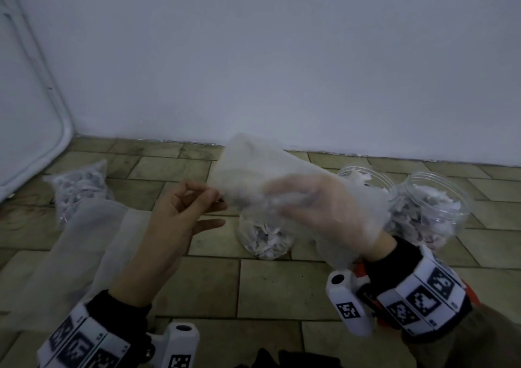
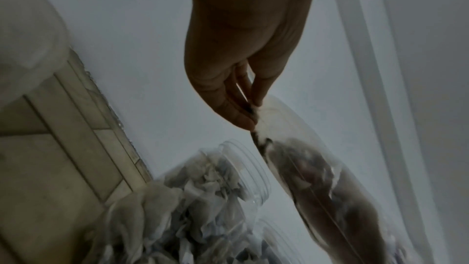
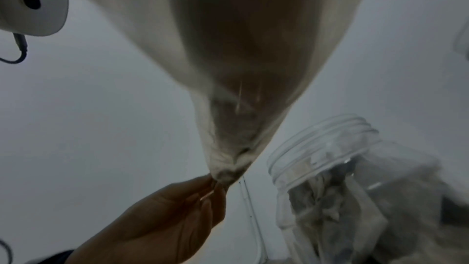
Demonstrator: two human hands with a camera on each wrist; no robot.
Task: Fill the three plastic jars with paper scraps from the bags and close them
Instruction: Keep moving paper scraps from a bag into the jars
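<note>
— Down on the tiled floor [image 1: 267,283], from the head view, what is hard to see?
— The right hand [image 1: 318,212] is inside a thin see-through bag [image 1: 253,167], so it looks foggy. I cannot tell how its fingers lie. The left hand [image 1: 174,218] pinches a corner of that bag with thumb and finger.
— And the jars?
— Three open jars stand on the floor. The front jar [image 1: 265,238] sits under the bag, partly hidden, with paper scraps [image 1: 266,242] inside. Two more jars [image 1: 428,209] stand to the right, near the wall, with scraps in them too. A full bag of scraps [image 1: 79,190] lies far left, and an empty bag [image 1: 70,255] lies by the left arm.
— What about the left wrist view?
— Dark and blurry. The fingers [image 2: 238,115] pinch the bag [image 2: 304,168]. A jar [image 2: 228,178] with scraps is below, cut off by the edge.
— And the right wrist view?
— The bag [image 3: 241,47] covers the right hand, so the hand is just a brown shape. The other hand [image 3: 177,218] pinches the bag's tip. A jar [image 3: 330,168] beside it holds scraps.
</note>
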